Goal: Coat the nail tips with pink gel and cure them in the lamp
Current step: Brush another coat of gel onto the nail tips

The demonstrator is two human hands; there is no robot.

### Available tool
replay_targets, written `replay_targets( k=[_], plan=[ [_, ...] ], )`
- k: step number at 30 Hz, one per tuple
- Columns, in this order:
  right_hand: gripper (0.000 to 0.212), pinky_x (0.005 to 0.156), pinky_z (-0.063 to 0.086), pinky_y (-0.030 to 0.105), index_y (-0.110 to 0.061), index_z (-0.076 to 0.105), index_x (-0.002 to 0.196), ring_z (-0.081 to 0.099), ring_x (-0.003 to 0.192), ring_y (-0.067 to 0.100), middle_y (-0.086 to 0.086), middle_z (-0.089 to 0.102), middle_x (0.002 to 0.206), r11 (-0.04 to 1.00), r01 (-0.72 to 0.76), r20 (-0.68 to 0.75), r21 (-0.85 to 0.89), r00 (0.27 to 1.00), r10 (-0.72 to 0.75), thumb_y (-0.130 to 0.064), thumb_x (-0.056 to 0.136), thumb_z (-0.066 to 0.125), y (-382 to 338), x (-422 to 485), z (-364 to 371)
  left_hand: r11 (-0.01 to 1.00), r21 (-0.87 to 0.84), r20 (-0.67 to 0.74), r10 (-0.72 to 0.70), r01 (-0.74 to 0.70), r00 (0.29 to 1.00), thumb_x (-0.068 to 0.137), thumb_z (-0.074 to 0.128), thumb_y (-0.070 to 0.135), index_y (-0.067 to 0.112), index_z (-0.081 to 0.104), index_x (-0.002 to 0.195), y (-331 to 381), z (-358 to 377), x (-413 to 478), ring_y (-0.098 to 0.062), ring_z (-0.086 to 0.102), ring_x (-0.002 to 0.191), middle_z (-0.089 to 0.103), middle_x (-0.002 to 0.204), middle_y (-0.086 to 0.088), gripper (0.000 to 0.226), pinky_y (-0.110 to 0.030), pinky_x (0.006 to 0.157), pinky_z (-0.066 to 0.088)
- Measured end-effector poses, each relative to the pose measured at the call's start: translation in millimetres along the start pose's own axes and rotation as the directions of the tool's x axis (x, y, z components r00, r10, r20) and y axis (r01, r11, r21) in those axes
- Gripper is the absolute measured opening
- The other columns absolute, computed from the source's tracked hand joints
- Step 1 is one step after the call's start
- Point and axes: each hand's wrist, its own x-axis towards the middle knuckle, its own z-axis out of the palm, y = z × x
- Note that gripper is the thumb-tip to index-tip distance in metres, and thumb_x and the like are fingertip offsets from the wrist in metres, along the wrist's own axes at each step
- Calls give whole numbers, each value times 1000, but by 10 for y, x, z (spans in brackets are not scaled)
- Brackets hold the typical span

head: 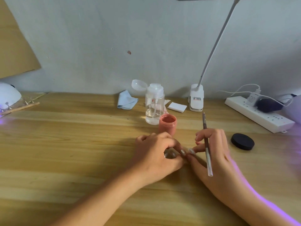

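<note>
Left hand (156,159) is curling around a small shiny object (170,154) on the table (65,152), while the right hand (215,154) is gripping the brush (207,149). The 2 hands are touching at the fingertips. Open pink gel jar (167,123) is sitting just behind them, black lid (242,141) to its right, and the curing lamp (9,95) is glowing far left.

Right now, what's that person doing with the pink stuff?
Someone is doing nail art. The right hand holds a thin brush, and the left hand grips a small shiny object close beside it. The pink gel jar stands open behind the hands, its black lid off to the right. The curing lamp sits far left.
</note>
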Motion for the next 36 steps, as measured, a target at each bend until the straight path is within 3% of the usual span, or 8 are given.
replay_targets(
  k=[2, 5, 11, 14, 19, 23, 32, 36],
  plan=[
    [57, 64, 52, 13, -28, 35, 106, 61, 93, 0, -7, 38, 107, 999, 27, 4, -47, 1000, -27, -2, 76, 77, -29, -4, -11, 1000, 23, 31, -3, 2, 1000, 58, 41, 72, 41, 62, 88, -18, -34, -1, 9, 49, 103, 59, 103, 28, 48, -30, 104, 19],
    [57, 58, 55, 26, -30, 33, 106, 62, 85, 7, -9, 33, 107, 993, 33, 46, -110, 999, -28, -8, 75, 75, -59, -25, -38, 995, 96, 175, -35, 18, 984, 54, 55, 67, 46, 52, 103, -76, -160, -8, 12, 48, 100, 53, 103, 27, 54, -30, 100, 23],
    [55, 59, 55, 41, -26, 33, 108, 61, 80, 21, -7, 31, 107, 985, -26, 58, -173, 998, 36, -12, 75, 75, -77, -17, -49, 986, 164, 292, -70, 23, 954, 65, 70, 53, 45, 49, 89, -201, -382, 28, 14, 49, 86, 57, 95, 23, 34, -27, 92, 30],
    [57, 61, 57, 41, -24, 35, 107, 63, 83, 20, -5, 32, 107, 984, -76, 7, -160, 997, 78, -6, 74, 78, -46, 11, -43, 995, 38, 220, -98, 92, 971, 71, 77, 45, 47, 57, 87, -280, -385, 45, 9, 56, 87, 64, 91, 23, 26, -22, 90, 38],
    [56, 57, 56, 37, -20, 38, 108, 65, 80, 19, -5, 34, 107, 981, -52, -3, -187, 999, 52, -6, 73, 81, -28, 36, -9, 953, -272, 88, -115, 135, 989, 76, 80, 37, 35, 72, 83, -363, -271, 52, -3, 61, 78, 68, 79, 14, 11, -30, 84, 50],
    [53, 59, 56, 38, -18, 40, 108, 64, 78, 21, -4, 34, 107, 981, -66, -4, -183, 998, 67, -5, 75, 80, -29, 51, -2, 967, -237, 55, -84, 95, 995, 67, 74, 52, 42, 70, 82, -393, -214, 53, -2, 60, 76, 67, 78, 18, 18, -27, 79, 50],
    [57, 64, 55, 31, -27, 33, 106, 62, 80, 12, -9, 29, 106, 985, -61, -7, -164, 998, 60, -7, 78, 79, -29, 60, 17, 981, -181, -45, -85, 76, 995, 67, 77, 52, 40, 69, 81, -383, -160, 83, 1, 58, 74, 65, 79, 22, 20, -24, 74, 44],
    [53, 62, 57, 40, -21, 36, 108, 63, 76, 21, -7, 27, 106, 978, -78, 2, -191, 997, 80, -6, 79, 78, -30, 107, 24, 995, -80, -139, -72, 61, 988, 72, 80, 45, 40, 63, 68, -300, -133, 78, 3, 54, 73, 63, 75, 18, 18, -34, 87, 44]
  ],
)
